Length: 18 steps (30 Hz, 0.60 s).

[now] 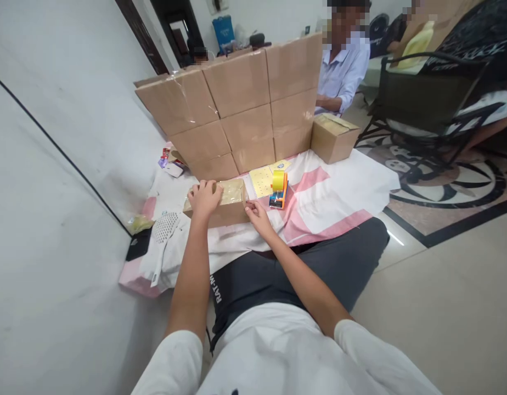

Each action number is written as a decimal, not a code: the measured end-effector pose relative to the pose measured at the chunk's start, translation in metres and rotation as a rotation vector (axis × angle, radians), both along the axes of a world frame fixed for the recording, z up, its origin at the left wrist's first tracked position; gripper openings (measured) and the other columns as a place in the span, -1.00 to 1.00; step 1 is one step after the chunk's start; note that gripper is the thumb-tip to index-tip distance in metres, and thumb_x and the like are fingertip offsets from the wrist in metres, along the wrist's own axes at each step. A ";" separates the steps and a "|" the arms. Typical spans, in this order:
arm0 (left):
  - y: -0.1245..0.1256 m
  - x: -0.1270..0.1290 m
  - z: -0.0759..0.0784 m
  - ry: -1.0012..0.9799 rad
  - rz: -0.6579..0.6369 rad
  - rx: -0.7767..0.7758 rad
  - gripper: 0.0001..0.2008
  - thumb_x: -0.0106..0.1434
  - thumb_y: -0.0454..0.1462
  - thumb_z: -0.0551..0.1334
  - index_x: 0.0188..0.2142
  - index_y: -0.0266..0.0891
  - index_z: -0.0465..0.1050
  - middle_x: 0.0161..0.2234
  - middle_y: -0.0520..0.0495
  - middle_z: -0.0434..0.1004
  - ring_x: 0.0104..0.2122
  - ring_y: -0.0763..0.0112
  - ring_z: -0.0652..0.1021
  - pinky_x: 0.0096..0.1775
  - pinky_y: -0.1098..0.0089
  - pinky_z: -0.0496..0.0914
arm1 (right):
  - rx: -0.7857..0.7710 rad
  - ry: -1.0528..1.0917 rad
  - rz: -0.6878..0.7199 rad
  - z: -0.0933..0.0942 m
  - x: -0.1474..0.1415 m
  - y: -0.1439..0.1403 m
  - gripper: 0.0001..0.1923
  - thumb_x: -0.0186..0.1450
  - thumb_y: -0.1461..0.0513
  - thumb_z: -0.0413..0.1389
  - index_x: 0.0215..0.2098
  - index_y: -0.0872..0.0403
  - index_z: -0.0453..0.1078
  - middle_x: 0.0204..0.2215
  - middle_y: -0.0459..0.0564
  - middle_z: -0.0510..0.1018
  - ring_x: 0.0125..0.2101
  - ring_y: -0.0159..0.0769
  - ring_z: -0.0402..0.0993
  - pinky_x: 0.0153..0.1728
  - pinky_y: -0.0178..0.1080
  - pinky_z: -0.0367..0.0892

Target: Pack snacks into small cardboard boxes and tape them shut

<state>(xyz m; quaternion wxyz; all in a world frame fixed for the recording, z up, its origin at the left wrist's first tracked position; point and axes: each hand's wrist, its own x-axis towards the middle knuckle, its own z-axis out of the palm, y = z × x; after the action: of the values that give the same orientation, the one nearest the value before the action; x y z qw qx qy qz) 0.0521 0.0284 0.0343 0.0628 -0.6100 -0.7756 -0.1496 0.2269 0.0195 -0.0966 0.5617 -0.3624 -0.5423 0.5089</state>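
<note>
A small cardboard box [226, 215] with clear tape across its top lies in front of me on a cloth-covered table. My left hand [204, 196] grips its left end from above, fingers bent over the top. At the right end, my right hand [257, 213] has its fingers closed against the box's edge; whether a tape end is between them is too small to tell. Just right of the box stands an orange and blue tape dispenser [285, 192] with a yellow roll [278, 180]. A yellow patterned sheet [260, 181] lies behind the box.
Stacked cardboard boxes [247, 112] form a wall at the back of the table. Another box [333, 140] stands at the right. A white slotted skimmer [165, 230] and a black phone-like object [139, 244] lie at the left. A person in a light shirt [348, 71] sits beyond.
</note>
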 end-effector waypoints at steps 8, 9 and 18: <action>0.000 0.000 -0.003 -0.018 0.014 0.029 -0.52 0.39 0.03 -0.03 0.12 0.00 0.47 0.20 -0.16 0.44 0.20 -0.09 0.33 0.20 -0.09 0.18 | 0.039 0.014 0.050 -0.002 0.004 0.002 -0.57 0.29 -0.01 0.17 0.01 0.06 0.41 -0.23 0.00 0.49 -0.21 -0.25 0.44 -0.15 -0.20 0.39; 0.000 0.000 -0.003 -0.023 0.012 0.030 -0.52 0.39 0.04 -0.02 0.12 0.01 0.47 0.20 -0.15 0.44 0.20 -0.08 0.33 0.21 -0.08 0.17 | 0.023 0.022 0.046 -0.002 0.002 0.002 -0.57 0.30 -0.01 0.17 0.02 0.05 0.40 -0.25 -0.01 0.48 -0.22 -0.26 0.43 -0.17 -0.21 0.39; -0.003 0.001 -0.002 -0.026 0.011 0.041 -0.53 0.41 0.02 -0.02 0.14 0.02 0.48 0.20 -0.15 0.44 0.19 -0.06 0.34 0.21 -0.06 0.16 | -0.033 -0.032 0.088 0.000 0.006 0.004 -0.57 0.41 0.00 0.07 0.16 0.01 0.37 -0.27 -0.01 0.49 -0.20 -0.24 0.44 -0.20 -0.24 0.40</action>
<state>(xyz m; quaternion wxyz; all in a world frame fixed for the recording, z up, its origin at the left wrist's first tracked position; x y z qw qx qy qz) 0.0531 0.0256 0.0324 0.0660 -0.6024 -0.7765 -0.1728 0.2325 0.0240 -0.0962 0.5239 -0.3556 -0.5584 0.5361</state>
